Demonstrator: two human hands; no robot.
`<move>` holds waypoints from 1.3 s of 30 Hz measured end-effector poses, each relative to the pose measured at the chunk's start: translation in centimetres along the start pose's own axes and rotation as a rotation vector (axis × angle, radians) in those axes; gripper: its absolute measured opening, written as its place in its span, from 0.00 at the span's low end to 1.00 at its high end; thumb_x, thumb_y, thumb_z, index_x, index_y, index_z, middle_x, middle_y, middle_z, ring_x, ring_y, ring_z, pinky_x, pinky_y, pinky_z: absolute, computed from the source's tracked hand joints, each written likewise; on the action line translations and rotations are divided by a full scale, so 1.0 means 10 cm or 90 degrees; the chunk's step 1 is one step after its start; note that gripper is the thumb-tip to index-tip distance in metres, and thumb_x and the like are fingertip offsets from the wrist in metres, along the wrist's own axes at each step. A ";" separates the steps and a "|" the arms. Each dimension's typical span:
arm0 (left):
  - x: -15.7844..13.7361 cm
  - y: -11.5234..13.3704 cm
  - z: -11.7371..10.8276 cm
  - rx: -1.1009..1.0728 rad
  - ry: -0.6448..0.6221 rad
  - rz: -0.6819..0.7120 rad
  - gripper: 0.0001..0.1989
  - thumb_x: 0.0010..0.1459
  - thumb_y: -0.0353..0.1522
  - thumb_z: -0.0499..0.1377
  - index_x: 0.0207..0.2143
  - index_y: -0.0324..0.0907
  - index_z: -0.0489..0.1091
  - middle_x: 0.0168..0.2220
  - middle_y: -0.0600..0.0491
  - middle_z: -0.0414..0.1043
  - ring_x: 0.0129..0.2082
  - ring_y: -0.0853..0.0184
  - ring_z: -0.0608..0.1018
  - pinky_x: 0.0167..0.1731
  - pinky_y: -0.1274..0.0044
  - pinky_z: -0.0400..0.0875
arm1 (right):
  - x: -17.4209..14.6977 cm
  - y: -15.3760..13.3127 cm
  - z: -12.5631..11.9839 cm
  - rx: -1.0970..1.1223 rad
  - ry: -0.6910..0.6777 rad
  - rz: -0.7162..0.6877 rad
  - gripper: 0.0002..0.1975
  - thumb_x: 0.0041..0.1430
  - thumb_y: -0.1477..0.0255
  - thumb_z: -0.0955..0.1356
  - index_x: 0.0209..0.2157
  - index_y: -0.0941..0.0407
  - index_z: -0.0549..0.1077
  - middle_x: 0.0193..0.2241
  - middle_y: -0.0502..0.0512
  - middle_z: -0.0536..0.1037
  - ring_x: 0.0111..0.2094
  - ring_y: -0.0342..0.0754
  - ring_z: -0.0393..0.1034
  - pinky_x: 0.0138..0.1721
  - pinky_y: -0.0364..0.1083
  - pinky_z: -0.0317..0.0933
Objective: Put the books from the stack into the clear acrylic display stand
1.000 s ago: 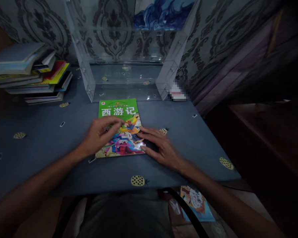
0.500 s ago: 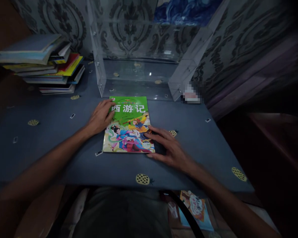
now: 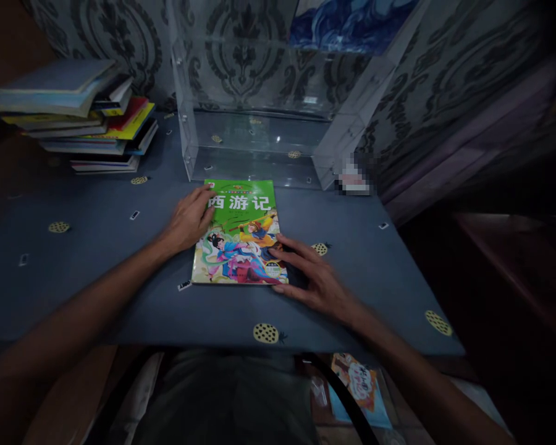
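Observation:
A children's picture book (image 3: 241, 238) with a green cover, large white Chinese characters and colourful figures lies flat on the cloth-covered table (image 3: 134, 259). My left hand (image 3: 189, 216) rests along its upper left edge, fingertips on the cover, fingers loosely stretched. At the lower right edge is my right hand (image 3: 317, 275), fingers spread, with the fingertips over the cover's side and the thumb by the bottom corner. Both hands touch the book without lifting it.
A clear acrylic shelf (image 3: 188, 136) stands behind the book against patterned wallpaper. An uneven stack of books (image 3: 88, 123) is at the back left. A small blurred-out object (image 3: 353, 179) sits right of the shelf. Below the table edge lies another book (image 3: 361, 389).
The view has shifted very slightly. Both hands and the book keep the same places relative to each other.

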State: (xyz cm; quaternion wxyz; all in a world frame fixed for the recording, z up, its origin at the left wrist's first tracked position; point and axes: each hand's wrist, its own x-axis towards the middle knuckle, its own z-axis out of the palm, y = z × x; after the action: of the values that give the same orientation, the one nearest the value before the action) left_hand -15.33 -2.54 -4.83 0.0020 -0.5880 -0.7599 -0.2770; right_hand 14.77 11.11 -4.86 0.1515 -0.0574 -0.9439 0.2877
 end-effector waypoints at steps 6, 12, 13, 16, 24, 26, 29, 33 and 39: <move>-0.01 0.03 0.03 0.021 0.016 -0.008 0.17 0.66 0.32 0.49 0.55 0.42 0.67 0.61 0.41 0.68 0.61 0.54 0.71 0.59 0.58 0.68 | 0.14 0.03 -0.08 0.009 -0.008 0.022 0.23 0.68 0.58 0.65 0.62 0.45 0.69 0.66 0.59 0.65 0.63 0.60 0.65 0.61 0.65 0.63; 0.00 0.03 -0.02 0.021 0.003 -0.008 0.19 0.66 0.34 0.48 0.56 0.40 0.67 0.62 0.41 0.67 0.63 0.55 0.69 0.60 0.60 0.66 | 0.72 0.18 -0.05 -0.092 0.023 0.021 0.22 0.67 0.60 0.67 0.58 0.55 0.73 0.62 0.65 0.70 0.66 0.65 0.60 0.64 0.68 0.55; 0.02 0.02 -0.04 0.017 -0.003 -0.002 0.18 0.67 0.34 0.48 0.55 0.40 0.68 0.61 0.41 0.68 0.62 0.56 0.70 0.61 0.60 0.66 | 0.82 0.14 -0.03 -0.114 0.027 0.012 0.21 0.66 0.62 0.67 0.56 0.56 0.75 0.61 0.66 0.71 0.66 0.65 0.59 0.65 0.68 0.54; 0.06 -0.06 -0.12 -0.019 -0.021 0.036 0.19 0.67 0.37 0.48 0.53 0.39 0.70 0.56 0.42 0.72 0.59 0.57 0.73 0.61 0.62 0.66 | 1.08 -0.10 0.09 -0.129 -0.011 -0.069 0.15 0.66 0.66 0.68 0.52 0.55 0.77 0.60 0.63 0.73 0.66 0.63 0.59 0.65 0.67 0.53; 0.11 -0.25 -0.16 -0.095 0.000 0.052 0.19 0.63 0.30 0.47 0.52 0.42 0.71 0.53 0.46 0.75 0.55 0.61 0.75 0.58 0.62 0.68 | 1.56 -0.39 0.39 -0.123 -0.113 -0.152 0.17 0.68 0.67 0.67 0.56 0.56 0.73 0.59 0.64 0.73 0.63 0.57 0.65 0.66 0.61 0.54; 0.11 -0.25 -0.15 -0.096 0.003 0.048 0.19 0.62 0.30 0.48 0.51 0.42 0.71 0.52 0.46 0.76 0.54 0.60 0.76 0.58 0.62 0.68 | 1.62 -0.22 0.34 -0.136 -0.078 -0.094 0.19 0.69 0.67 0.66 0.58 0.56 0.72 0.61 0.64 0.71 0.64 0.58 0.63 0.66 0.63 0.53; 0.10 -0.22 -0.14 -0.091 0.007 0.044 0.18 0.62 0.30 0.47 0.51 0.43 0.71 0.53 0.47 0.75 0.54 0.60 0.76 0.58 0.62 0.68 | 1.57 0.08 0.22 -0.152 -0.024 0.002 0.20 0.69 0.68 0.65 0.59 0.58 0.71 0.62 0.66 0.70 0.64 0.60 0.62 0.66 0.64 0.54; 0.10 -0.21 -0.14 -0.072 0.008 0.039 0.17 0.64 0.33 0.48 0.50 0.43 0.71 0.53 0.47 0.75 0.54 0.58 0.76 0.57 0.62 0.69 | 1.35 0.41 0.09 -0.159 0.054 0.067 0.21 0.69 0.67 0.63 0.57 0.63 0.72 0.62 0.69 0.70 0.65 0.60 0.62 0.67 0.61 0.55; 0.09 -0.17 -0.12 -0.041 0.015 0.044 0.17 0.65 0.34 0.47 0.50 0.42 0.70 0.52 0.45 0.74 0.55 0.58 0.75 0.58 0.62 0.68 | 1.05 0.40 0.07 -0.183 0.105 0.066 0.19 0.68 0.66 0.63 0.56 0.56 0.73 0.59 0.64 0.73 0.64 0.61 0.63 0.66 0.67 0.54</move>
State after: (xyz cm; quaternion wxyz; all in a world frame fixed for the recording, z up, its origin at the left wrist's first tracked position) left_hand -17.51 -2.49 -4.22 0.0016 -0.6104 -0.7295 -0.3084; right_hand 4.70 16.09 -5.04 0.2033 -0.1504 -0.9555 0.1517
